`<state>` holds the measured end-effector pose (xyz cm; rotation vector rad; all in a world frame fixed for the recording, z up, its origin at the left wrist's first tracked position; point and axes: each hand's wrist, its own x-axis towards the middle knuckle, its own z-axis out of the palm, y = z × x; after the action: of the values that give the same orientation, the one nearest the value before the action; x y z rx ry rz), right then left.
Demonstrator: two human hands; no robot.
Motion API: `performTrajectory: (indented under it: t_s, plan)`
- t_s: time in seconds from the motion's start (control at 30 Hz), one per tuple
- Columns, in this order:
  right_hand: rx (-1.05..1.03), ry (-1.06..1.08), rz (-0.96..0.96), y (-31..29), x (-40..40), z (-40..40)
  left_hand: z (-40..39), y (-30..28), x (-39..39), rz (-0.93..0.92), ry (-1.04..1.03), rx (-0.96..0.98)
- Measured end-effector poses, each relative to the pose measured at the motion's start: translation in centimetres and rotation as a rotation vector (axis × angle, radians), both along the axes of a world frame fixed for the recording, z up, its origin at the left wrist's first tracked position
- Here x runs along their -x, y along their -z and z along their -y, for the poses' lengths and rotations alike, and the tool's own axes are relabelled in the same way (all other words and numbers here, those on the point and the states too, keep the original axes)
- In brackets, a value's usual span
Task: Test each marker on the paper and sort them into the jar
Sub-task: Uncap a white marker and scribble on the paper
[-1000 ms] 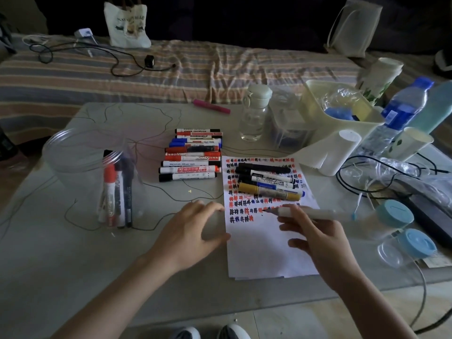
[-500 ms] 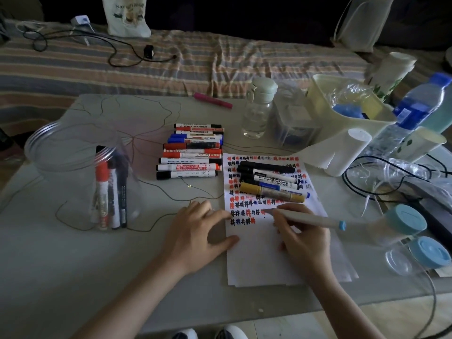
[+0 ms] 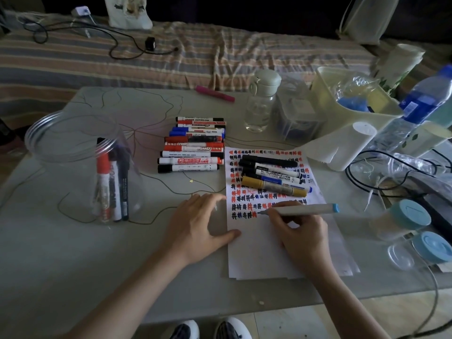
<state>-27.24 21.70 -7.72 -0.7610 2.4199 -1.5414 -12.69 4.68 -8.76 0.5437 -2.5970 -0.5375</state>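
The right hand (image 3: 302, 231) is pinching a pale marker (image 3: 299, 209) low on its barrel, wrist resting on the paper (image 3: 259, 250), tip touching the sheet at the end of the lowest row of marks. The left hand (image 3: 198, 226) is lying spread and relaxed on the table (image 3: 73, 253), thumb pressing the paper's left edge. The jar (image 3: 80, 165) is standing well left, a few markers upright inside.

Water bottle (image 3: 261, 104), perhaps tissue roll (image 3: 352, 145)
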Motion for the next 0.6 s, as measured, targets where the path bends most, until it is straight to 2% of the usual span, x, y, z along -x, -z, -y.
performTrajectory:
  t_s: [0.43,0.6]
  plan:
    - [0.009,0.055,-0.053,0.28,0.2,0.06,0.06,0.14,0.11,-0.029,0.001,0.007]
    - [0.01,0.008,-0.088,0.15,0.17,0.1,0.04,0.03,0.11,-0.027,0.006,0.003]
